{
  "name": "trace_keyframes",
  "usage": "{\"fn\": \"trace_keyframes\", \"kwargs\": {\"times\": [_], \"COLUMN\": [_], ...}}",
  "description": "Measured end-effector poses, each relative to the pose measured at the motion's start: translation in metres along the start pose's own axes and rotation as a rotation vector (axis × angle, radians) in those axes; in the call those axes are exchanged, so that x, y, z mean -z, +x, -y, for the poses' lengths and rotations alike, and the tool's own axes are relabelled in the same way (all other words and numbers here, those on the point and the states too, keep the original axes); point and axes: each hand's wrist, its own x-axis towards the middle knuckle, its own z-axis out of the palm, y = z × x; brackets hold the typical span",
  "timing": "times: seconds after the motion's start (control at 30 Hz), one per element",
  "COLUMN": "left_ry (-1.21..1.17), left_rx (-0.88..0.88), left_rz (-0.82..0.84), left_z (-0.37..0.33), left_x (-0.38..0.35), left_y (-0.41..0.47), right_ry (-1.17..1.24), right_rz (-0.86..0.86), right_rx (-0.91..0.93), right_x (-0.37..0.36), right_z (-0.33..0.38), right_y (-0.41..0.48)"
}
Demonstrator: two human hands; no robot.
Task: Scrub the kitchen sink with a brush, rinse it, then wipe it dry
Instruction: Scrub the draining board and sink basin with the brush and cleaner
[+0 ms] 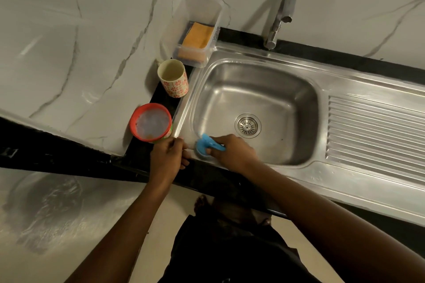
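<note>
Gripping the blue brush [205,145], the right hand [232,154] works at the near left corner of the steel sink [257,85], its fingers curled round the handle and the brush head pressed against the basin wall just under the rim. The left hand [167,156] rests on the sink's near left rim corner with its fingers curled in; whether they pinch anything I cannot tell. Just beyond its knuckles stands a red-rimmed tub [150,124] on the black counter [69,156], with something pale inside. Farther back on the same strip stands a flowered cup [173,78], upright. Behind that, at the sink's far left corner, stands a clear box [198,10] against the marble wall [103,18], with an orange sponge [197,35] lying in it. The drain [247,125] sits in the middle of the basin floor, a little beyond the right hand and apart from the brush. At the back rim the tap [282,12] rises with its spout turned over the basin; no water shows at its mouth. A ribbed drainboard [372,128] lies to the right of the basin. Both forearms reach in from the bottom edge, bare.
</note>
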Motion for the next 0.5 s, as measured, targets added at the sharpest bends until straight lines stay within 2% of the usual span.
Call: {"fn": "trace_keyframes", "kwargs": {"times": [0.13,0.23,0.33,0.5], "left_ry": [-0.021,-0.034,-0.034,0.004], "left_rx": [0.014,0.014,0.008,-0.016], "left_rz": [0.042,0.056,0.063,0.076], "left_z": [0.000,0.001,-0.001,-0.005], "left_x": [-0.010,-0.017,-0.024,-0.031], "left_y": [0.002,0.003,0.000,-0.006], "right_ry": [0.011,-0.026,-0.035,0.002], "right_rz": [0.004,-0.064,-0.100,-0.092], "right_rx": [-0.121,-0.203,-0.212,-0.095], "right_x": [0.045,0.069,0.064,0.021], "right_z": [-0.085,-0.132,-0.130,-0.064], "right_y": [-0.047,-0.082,-0.083,-0.047]}}
